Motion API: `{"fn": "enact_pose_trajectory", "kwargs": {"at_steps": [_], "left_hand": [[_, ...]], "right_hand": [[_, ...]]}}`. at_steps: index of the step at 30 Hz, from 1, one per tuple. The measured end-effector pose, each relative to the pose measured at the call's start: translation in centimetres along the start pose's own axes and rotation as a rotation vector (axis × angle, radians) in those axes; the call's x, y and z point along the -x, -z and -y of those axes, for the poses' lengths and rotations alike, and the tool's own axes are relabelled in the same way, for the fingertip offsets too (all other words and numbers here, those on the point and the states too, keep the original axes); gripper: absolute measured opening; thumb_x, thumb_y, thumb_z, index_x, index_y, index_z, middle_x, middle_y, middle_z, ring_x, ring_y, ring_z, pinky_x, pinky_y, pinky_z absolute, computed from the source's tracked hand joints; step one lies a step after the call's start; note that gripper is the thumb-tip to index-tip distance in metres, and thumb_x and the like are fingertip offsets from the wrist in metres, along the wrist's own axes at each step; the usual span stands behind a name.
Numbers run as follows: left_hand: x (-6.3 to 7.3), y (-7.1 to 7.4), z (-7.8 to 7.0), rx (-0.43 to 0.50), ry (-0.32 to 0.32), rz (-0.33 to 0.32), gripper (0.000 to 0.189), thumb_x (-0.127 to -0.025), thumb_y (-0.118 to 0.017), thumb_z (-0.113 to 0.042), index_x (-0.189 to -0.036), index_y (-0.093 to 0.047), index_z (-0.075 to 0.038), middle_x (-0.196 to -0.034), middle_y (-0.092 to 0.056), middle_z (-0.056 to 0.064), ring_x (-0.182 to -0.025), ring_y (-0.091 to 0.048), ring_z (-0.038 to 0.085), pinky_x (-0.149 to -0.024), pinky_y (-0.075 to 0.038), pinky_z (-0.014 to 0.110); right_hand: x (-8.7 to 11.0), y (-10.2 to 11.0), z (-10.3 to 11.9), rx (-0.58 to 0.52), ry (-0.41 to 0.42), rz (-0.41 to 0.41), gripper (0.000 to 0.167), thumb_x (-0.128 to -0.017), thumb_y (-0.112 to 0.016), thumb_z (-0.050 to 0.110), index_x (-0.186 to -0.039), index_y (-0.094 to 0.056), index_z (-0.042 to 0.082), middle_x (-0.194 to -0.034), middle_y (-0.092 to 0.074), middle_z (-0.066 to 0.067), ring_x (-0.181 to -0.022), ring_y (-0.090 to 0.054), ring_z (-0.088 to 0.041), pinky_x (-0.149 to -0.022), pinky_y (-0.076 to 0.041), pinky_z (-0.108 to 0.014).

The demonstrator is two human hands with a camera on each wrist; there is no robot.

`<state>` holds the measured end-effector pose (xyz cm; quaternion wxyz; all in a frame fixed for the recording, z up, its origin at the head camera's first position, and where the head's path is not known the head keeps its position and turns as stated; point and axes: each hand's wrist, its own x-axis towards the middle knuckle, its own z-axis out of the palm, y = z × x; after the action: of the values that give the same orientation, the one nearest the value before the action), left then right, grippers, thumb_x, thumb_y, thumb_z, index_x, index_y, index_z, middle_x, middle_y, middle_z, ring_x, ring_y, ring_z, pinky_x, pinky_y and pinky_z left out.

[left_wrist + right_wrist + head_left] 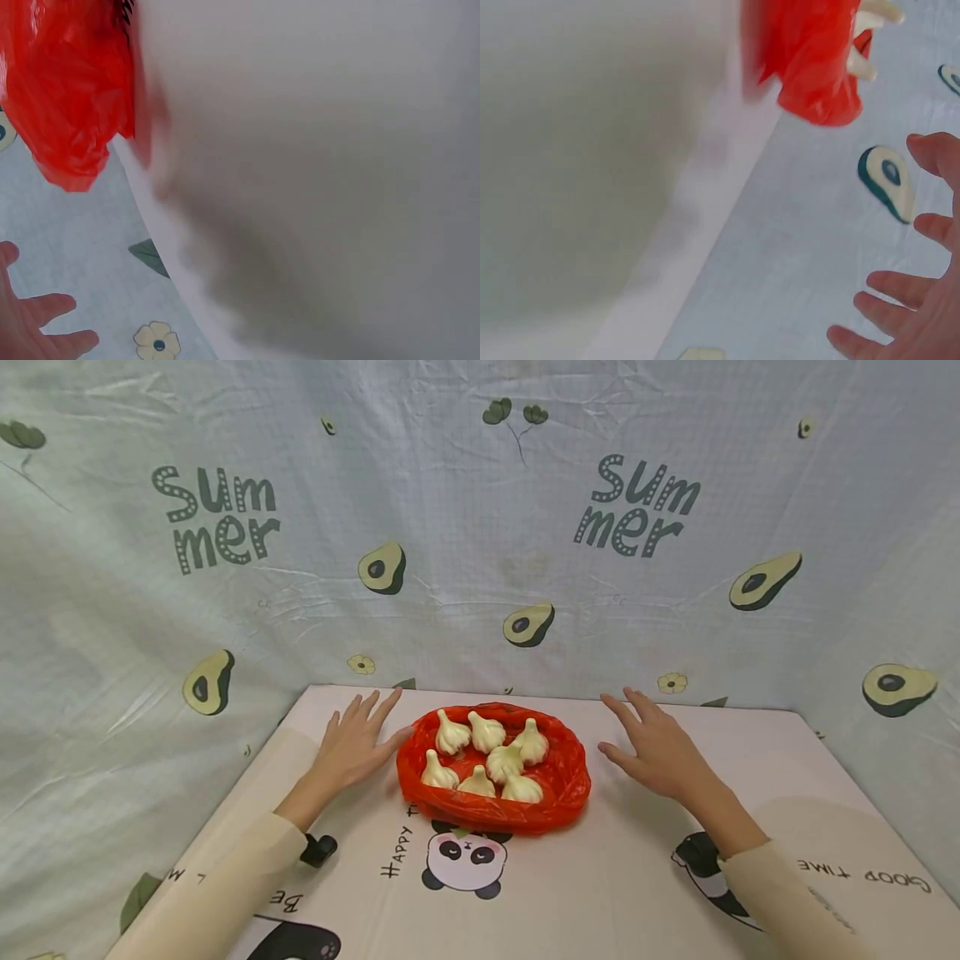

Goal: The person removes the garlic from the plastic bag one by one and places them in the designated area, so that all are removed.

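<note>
On the pale cloth point(450, 635) that hangs behind my work, I can read "Summer" twice in grey-green dotted letters, each split over two lines, one to the left and one to the right. Avocado prints point(382, 568) and small flowers are scattered around the words. The table point(585, 893) has lettering too: "Happy" climbs beside a panda print point(465, 862), with a "t" after it that runs in under the red bag point(491, 814). "Be" stands next to my left sleeve point(225, 885), and "Good time" lies upside down beyond my right sleeve point(787, 902).

Both my arms reach forward from the near edge, one on each side of the bag. My left hand point(348, 752) is to the left of it, palm down, fingers spread and pointing away from me, the thumb stretched toward the bag's rim. It grasps nothing; whether the thumb tip actually brushes the plastic I can't say for sure from this angle. My right hand point(656, 747) is to the right, also released, its fingers parted and angled inward, with a gap between them and the bag.

The bag sits on the table between my hands, its rim rolled down into a wide oval. Seven white garlic bulbs point(505, 764) rest inside, most with their stems pointing up.
</note>
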<state>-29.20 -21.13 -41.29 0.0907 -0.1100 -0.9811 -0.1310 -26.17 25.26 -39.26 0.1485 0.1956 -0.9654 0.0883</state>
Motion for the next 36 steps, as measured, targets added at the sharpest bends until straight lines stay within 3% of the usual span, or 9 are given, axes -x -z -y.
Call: {"fn": "enact_pose_trajectory", "kwargs": {"at_steps": [5,9,17,22,29,36], "left_hand": [[0.0,-0.6,-0.8,0.049,-0.013,0.004,0.079,-0.1,-0.044,-0.066,-0.166,-0.024,-0.027,-0.164,-0.036,0.025,-0.145,-0.04,0.051,-0.111,-0.037,0.075],[0.1,-1.0,-1.2,0.144,-0.019,0.022,0.076,-0.101,-0.044,-0.064,-0.166,-0.024,-0.029,-0.158,-0.043,0.025,-0.139,-0.048,0.049,-0.107,-0.045,0.072],[0.0,-1.4,-2.0,0.403,-0.001,0.107,0.067,-0.107,-0.042,-0.05,-0.166,-0.022,-0.025,-0.154,-0.046,0.026,-0.133,-0.053,0.044,-0.111,-0.044,0.068],[-0.3,-1.6,-2.3,0.509,0.033,0.151,0.061,-0.11,-0.036,-0.041,-0.166,-0.022,-0.021,-0.163,-0.038,0.024,-0.146,-0.042,0.047,-0.117,-0.035,0.07],[-0.5,-2.3,-2.2,0.583,0.064,0.202,0.059,-0.111,-0.034,-0.04,-0.166,-0.021,-0.022,-0.169,-0.028,0.018,-0.152,-0.032,0.049,-0.121,-0.025,0.073],[-0.4,-2.8,-2.0,0.664,0.084,0.245,0.06,-0.111,-0.034,-0.042,-0.166,-0.02,-0.022,-0.171,-0.024,0.016,-0.156,-0.024,0.046,-0.123,-0.02,0.07]], "right_hand": [[-0.7,-0.2,1.7,-0.074,0.011,0.022,0.072,-0.097,-0.066,0.039,-0.16,-0.035,0.018,-0.161,-0.038,-0.025,-0.142,-0.045,-0.048,-0.103,-0.05,-0.067],[-1.1,-0.4,3.4,-0.12,0.011,0.047,0.071,-0.098,-0.066,0.037,-0.159,-0.036,0.019,-0.161,-0.04,-0.021,-0.143,-0.046,-0.044,-0.102,-0.053,-0.064],[-2.0,-1.3,6.6,-0.216,0.031,0.096,0.071,-0.095,-0.072,0.031,-0.157,-0.04,0.019,-0.154,-0.049,-0.017,-0.138,-0.052,-0.04,-0.097,-0.058,-0.058],[-2.5,-2.0,7.9,-0.297,0.022,0.139,0.069,-0.096,-0.071,0.034,-0.156,-0.042,0.018,-0.15,-0.051,-0.014,-0.137,-0.053,-0.037,-0.1,-0.057,-0.057],[-3.0,-2.8,9.1,-0.392,0.019,0.225,0.072,-0.094,-0.071,0.037,-0.157,-0.041,0.019,-0.155,-0.047,-0.013,-0.141,-0.05,-0.037,-0.107,-0.051,-0.062],[-3.0,-3.1,9.7,-0.45,0.042,0.24,0.071,-0.092,-0.073,0.035,-0.154,-0.043,0.02,-0.15,-0.053,-0.011,-0.135,-0.054,-0.033,-0.106,-0.052,-0.06]]}}
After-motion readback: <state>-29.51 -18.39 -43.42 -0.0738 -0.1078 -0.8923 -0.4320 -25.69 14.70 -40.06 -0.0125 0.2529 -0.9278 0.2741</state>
